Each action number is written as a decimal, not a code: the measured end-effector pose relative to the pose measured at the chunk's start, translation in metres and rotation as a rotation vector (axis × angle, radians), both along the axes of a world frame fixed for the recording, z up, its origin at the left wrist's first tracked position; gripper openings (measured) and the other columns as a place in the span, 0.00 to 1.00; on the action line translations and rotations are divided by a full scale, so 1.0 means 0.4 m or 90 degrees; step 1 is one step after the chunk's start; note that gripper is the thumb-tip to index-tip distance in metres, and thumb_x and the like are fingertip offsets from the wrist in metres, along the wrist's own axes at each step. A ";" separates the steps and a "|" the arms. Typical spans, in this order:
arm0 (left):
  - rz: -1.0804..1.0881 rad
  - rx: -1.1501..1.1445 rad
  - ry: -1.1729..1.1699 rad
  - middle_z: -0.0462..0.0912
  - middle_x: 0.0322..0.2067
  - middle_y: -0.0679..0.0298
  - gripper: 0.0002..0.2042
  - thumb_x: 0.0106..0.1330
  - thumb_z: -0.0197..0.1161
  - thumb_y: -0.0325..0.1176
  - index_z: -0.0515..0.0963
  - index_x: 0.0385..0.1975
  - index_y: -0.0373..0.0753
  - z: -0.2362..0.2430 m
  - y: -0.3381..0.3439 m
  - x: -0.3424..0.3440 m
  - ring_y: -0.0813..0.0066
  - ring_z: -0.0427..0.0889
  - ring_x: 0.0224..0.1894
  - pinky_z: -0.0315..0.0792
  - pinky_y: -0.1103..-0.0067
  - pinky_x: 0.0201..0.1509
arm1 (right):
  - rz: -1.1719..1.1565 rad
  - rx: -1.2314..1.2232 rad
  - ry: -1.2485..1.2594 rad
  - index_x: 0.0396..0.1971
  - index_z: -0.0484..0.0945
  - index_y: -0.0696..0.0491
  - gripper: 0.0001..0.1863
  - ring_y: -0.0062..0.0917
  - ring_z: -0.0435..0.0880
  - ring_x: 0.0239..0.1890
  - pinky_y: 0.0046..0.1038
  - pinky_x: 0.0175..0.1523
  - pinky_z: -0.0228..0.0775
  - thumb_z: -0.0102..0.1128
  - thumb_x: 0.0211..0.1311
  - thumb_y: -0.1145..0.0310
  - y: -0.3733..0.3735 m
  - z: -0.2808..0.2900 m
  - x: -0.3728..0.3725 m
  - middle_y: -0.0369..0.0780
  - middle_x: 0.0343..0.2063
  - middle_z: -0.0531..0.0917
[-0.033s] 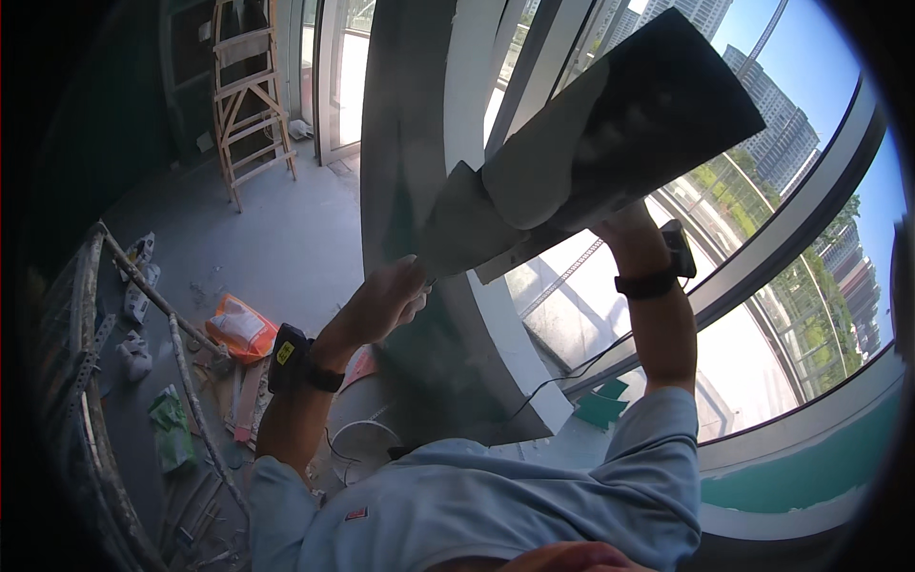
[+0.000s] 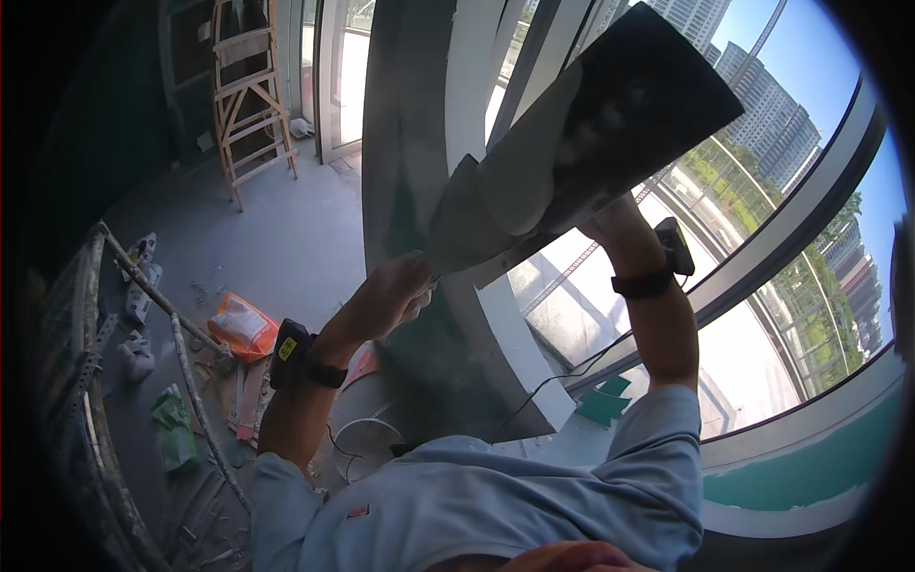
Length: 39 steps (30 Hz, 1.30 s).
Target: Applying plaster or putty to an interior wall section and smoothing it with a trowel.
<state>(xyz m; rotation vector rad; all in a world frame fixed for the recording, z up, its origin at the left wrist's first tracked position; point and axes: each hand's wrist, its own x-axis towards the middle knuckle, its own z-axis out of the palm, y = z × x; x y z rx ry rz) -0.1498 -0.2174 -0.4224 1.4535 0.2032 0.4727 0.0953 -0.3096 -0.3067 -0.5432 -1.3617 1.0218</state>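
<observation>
A broad dark board (image 2: 658,105) with smooth grey putty (image 2: 519,186) spread over its near-left part is held up in front of me. My right hand (image 2: 615,227) is closed at its underside; the board hides most of the fingers. My left hand (image 2: 396,294) is wrapped round the handle of what looks like a putty knife (image 2: 459,227). Its wide, grey-coated blade lies against the board's near-left end, and the handle is mostly hidden in my fist. Dark straps with small boxes sit on both wrists.
A curved grey wall (image 2: 410,124) with a pale edge stands beyond my left hand. Large windows (image 2: 762,257) curve along the right. At left are a metal scaffold frame (image 2: 181,329), an orange bag (image 2: 243,327), a green bag (image 2: 174,434) and debris. A wooden stepladder (image 2: 253,105) stands farther back.
The board has shifted slightly left, toward my left hand, together with my right hand. My left hand and the putty knife have edged a little right and up. Both grips stay the same.
</observation>
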 end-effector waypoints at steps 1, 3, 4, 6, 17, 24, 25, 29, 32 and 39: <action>-0.039 -0.003 -0.015 0.55 0.12 0.74 0.19 0.65 0.47 0.52 0.61 0.22 0.43 0.017 -0.019 -0.009 0.88 0.52 0.11 0.47 0.87 0.13 | -0.012 -0.009 -0.072 0.46 0.68 0.60 0.17 0.25 0.79 0.38 0.25 0.41 0.76 0.56 0.58 0.69 -0.013 -0.022 -0.004 0.42 0.40 0.76; -0.045 -0.045 -0.043 0.55 0.12 0.74 0.20 0.64 0.48 0.54 0.61 0.22 0.44 0.033 -0.019 -0.041 0.87 0.52 0.11 0.45 0.87 0.12 | -0.163 -0.129 -0.536 0.27 0.75 0.58 0.04 0.19 0.77 0.28 0.22 0.32 0.71 0.57 0.51 0.74 -0.035 -0.021 -0.033 0.39 0.21 0.77; -0.019 -0.082 -0.066 0.55 0.12 0.74 0.20 0.63 0.48 0.56 0.62 0.22 0.44 0.015 -0.004 -0.062 0.87 0.51 0.10 0.45 0.87 0.11 | -0.219 -0.263 -0.682 0.19 0.74 0.58 0.01 0.21 0.77 0.26 0.23 0.33 0.69 0.53 0.46 0.77 -0.031 0.009 -0.060 0.39 0.16 0.76; 0.044 -0.116 -0.107 0.57 0.12 0.74 0.22 0.63 0.46 0.58 0.64 0.22 0.44 0.007 0.055 -0.093 0.87 0.53 0.09 0.44 0.86 0.09 | -0.285 -0.217 -1.031 0.20 0.74 0.57 0.02 0.28 0.78 0.26 0.26 0.35 0.70 0.52 0.46 0.77 0.017 0.013 0.051 0.40 0.19 0.78; 0.350 -0.131 -0.164 0.57 0.12 0.74 0.18 0.63 0.50 0.54 0.65 0.24 0.46 -0.049 0.168 -0.299 0.86 0.53 0.08 0.46 0.86 0.08 | -1.162 0.780 -0.585 0.22 0.78 0.54 0.05 0.27 0.76 0.27 0.27 0.33 0.69 0.55 0.43 0.78 0.121 0.982 0.400 0.39 0.23 0.77; 0.563 -0.145 -0.159 0.57 0.12 0.73 0.18 0.65 0.47 0.51 0.62 0.21 0.44 -0.066 0.144 -0.392 0.85 0.53 0.07 0.46 0.85 0.08 | -1.521 0.655 -0.567 0.22 0.80 0.51 0.06 0.36 0.81 0.34 0.32 0.37 0.75 0.55 0.44 0.73 0.365 1.226 0.180 0.42 0.27 0.81; 0.609 -0.148 -0.176 0.57 0.11 0.73 0.18 0.65 0.46 0.51 0.62 0.21 0.44 -0.070 0.139 -0.400 0.84 0.52 0.07 0.46 0.85 0.08 | -1.518 0.585 -0.599 0.23 0.81 0.51 0.06 0.35 0.81 0.35 0.32 0.38 0.75 0.55 0.44 0.72 0.366 1.231 0.145 0.42 0.28 0.81; 0.663 -0.108 -0.137 0.57 0.11 0.72 0.18 0.66 0.47 0.49 0.62 0.21 0.43 -0.125 0.161 -0.466 0.84 0.52 0.06 0.45 0.84 0.07 | -1.478 0.398 -0.729 0.24 0.81 0.52 0.08 0.34 0.81 0.37 0.31 0.38 0.75 0.54 0.46 0.69 0.320 1.229 0.123 0.42 0.28 0.82; 0.631 -0.158 -0.152 0.56 0.11 0.72 0.19 0.66 0.45 0.49 0.60 0.19 0.44 -0.160 0.177 -0.496 0.85 0.52 0.07 0.44 0.85 0.08 | -1.489 0.477 -0.978 0.21 0.81 0.52 0.06 0.32 0.81 0.34 0.31 0.35 0.74 0.55 0.45 0.70 0.378 1.192 0.181 0.40 0.25 0.82; 0.579 -0.156 -0.113 0.58 0.11 0.72 0.19 0.65 0.46 0.53 0.62 0.21 0.44 -0.187 0.255 -0.450 0.84 0.54 0.06 0.46 0.86 0.07 | -1.214 0.664 -1.161 0.13 0.76 0.52 0.04 0.30 0.79 0.28 0.32 0.31 0.69 0.55 0.39 0.70 0.521 0.729 0.280 0.37 0.21 0.79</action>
